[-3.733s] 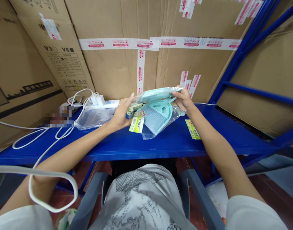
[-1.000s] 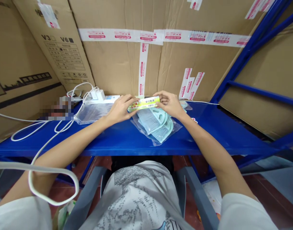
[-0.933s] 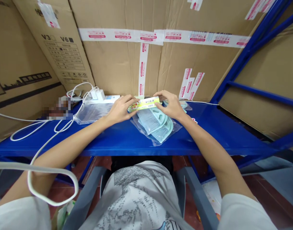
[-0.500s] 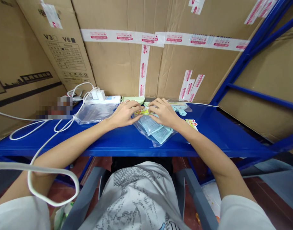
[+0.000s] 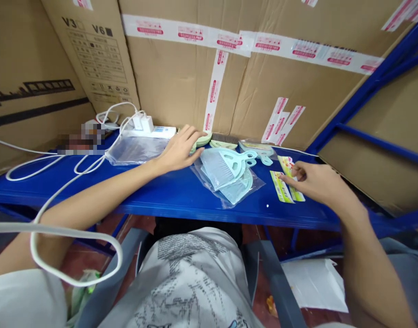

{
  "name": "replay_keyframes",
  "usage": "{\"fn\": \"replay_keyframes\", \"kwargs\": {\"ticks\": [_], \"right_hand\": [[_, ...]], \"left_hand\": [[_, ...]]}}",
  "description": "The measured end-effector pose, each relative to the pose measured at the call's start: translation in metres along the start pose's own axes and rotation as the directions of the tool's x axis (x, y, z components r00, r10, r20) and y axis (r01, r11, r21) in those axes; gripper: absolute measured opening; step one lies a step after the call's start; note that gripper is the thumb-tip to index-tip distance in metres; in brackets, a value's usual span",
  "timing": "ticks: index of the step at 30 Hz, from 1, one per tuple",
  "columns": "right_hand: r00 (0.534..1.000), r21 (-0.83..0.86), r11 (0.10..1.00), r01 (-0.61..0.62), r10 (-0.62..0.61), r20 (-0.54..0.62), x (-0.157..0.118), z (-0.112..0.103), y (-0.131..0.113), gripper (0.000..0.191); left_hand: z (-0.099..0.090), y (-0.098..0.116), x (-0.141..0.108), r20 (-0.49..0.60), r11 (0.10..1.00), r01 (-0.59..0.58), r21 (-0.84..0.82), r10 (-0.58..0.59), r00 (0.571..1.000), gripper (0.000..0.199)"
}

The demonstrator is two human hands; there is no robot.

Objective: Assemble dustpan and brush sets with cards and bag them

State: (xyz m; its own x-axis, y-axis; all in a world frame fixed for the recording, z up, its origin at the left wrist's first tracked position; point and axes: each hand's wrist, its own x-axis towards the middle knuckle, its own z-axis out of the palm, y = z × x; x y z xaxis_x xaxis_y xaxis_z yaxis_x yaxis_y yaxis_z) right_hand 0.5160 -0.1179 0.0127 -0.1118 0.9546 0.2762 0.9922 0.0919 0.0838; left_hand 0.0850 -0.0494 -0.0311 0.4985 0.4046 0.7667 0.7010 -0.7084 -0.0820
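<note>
My right hand (image 5: pixel 309 180) is at the right of the blue table, its thumb and fingers closed on a yellow-green printed card (image 5: pixel 296 192). A second such card (image 5: pixel 281 187) lies just left of it. Over the table's middle, my left hand (image 5: pixel 183 148) has its fingers apart and nothing in them. Beside its fingertips lies a light-blue brush and dustpan set (image 5: pixel 224 168) on a clear plastic bag (image 5: pixel 255 183), handles toward the right. Behind the set are a green brush with dark bristles (image 5: pixel 224 142) and a bagged light-blue piece (image 5: pixel 260 150).
Clear plastic bags (image 5: pixel 136 149) lie left of my left hand. Behind them is a white power strip (image 5: pixel 164 132) with plugs. White cables (image 5: pixel 63 196) loop across the left side and over my left arm. Cardboard (image 5: pixel 174 82) walls the back; a blue frame bar (image 5: pixel 366 100) rises at the right.
My right hand has moved right from the table's middle, and the printed card from between my hands is now at the right. My left hand has let go of it. The view has shifted.
</note>
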Motion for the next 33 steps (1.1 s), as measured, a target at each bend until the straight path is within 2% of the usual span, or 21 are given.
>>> {"fn": "replay_keyframes", "kwargs": {"ticks": [4,9,13,18,21,24,26,28,29,30,31,32,33], "right_hand": [[0.964,-0.174,0.979,-0.104,0.142,0.226,0.007,0.018,-0.013,0.055],[0.901,-0.195,0.966,-0.168,0.231,0.367,0.02,0.019,-0.025,0.053],[0.896,-0.173,0.972,-0.157,0.214,0.388,0.022,0.022,-0.019,0.048],[0.917,-0.14,0.983,-0.114,0.159,0.365,0.026,0.034,-0.008,0.048],[0.914,-0.131,0.982,-0.133,0.173,0.368,0.028,0.039,-0.004,0.047],[0.903,-0.149,0.975,-0.166,0.211,0.373,0.023,0.034,-0.009,0.046],[0.931,-0.141,0.977,-0.162,0.199,0.307,0.017,0.025,-0.016,0.047],[0.982,-0.068,0.997,-0.046,0.057,0.182,0.016,0.013,-0.026,0.044],[0.989,-0.012,0.997,0.079,-0.077,0.125,0.019,0.007,-0.032,0.041],[0.967,0.048,0.971,0.235,-0.238,0.086,0.026,0.001,-0.039,0.038],[0.911,0.108,0.912,0.397,-0.405,0.075,0.036,-0.004,-0.046,0.036],[0.834,0.157,0.834,0.529,-0.545,0.088,0.048,-0.008,-0.054,0.037],[0.769,0.191,0.772,0.606,-0.63,0.105,0.062,-0.011,-0.063,0.041]], "left_hand": [[0.002,0.0,-0.001,0.055,1.0,-0.004,0.021,0.003,0.998,0.039],[0.002,0.001,0.0,0.061,0.999,-0.004,0.038,0.002,0.998,0.037],[0.004,0.002,0.0,0.061,0.999,-0.028,0.045,0.025,0.998,0.036],[0.005,0.001,-0.001,0.066,0.998,-0.04,0.038,0.038,0.997,0.035],[0.006,0.001,-0.001,0.071,0.998,-0.044,0.037,0.041,0.997,0.034],[0.007,0.001,-0.002,0.071,0.998,-0.04,0.04,0.037,0.997,0.035],[0.007,0.001,-0.002,0.077,0.998,-0.038,0.045,0.034,0.996,0.036],[0.007,0.0,-0.002,0.088,0.998,-0.038,0.044,0.034,0.996,0.036],[0.007,0.0,-0.002,0.095,0.998,-0.037,0.043,0.033,0.995,0.036],[0.006,-0.001,-0.001,0.102,0.999,-0.034,0.041,0.03,0.994,0.036],[0.006,-0.001,-0.001,0.108,0.999,-0.03,0.041,0.025,0.994,0.035],[0.006,-0.002,-0.001,0.113,0.999,-0.024,0.041,0.019,0.993,0.035],[0.005,-0.003,-0.001,0.118,0.999,-0.018,0.039,0.014,0.993,0.033]]}}
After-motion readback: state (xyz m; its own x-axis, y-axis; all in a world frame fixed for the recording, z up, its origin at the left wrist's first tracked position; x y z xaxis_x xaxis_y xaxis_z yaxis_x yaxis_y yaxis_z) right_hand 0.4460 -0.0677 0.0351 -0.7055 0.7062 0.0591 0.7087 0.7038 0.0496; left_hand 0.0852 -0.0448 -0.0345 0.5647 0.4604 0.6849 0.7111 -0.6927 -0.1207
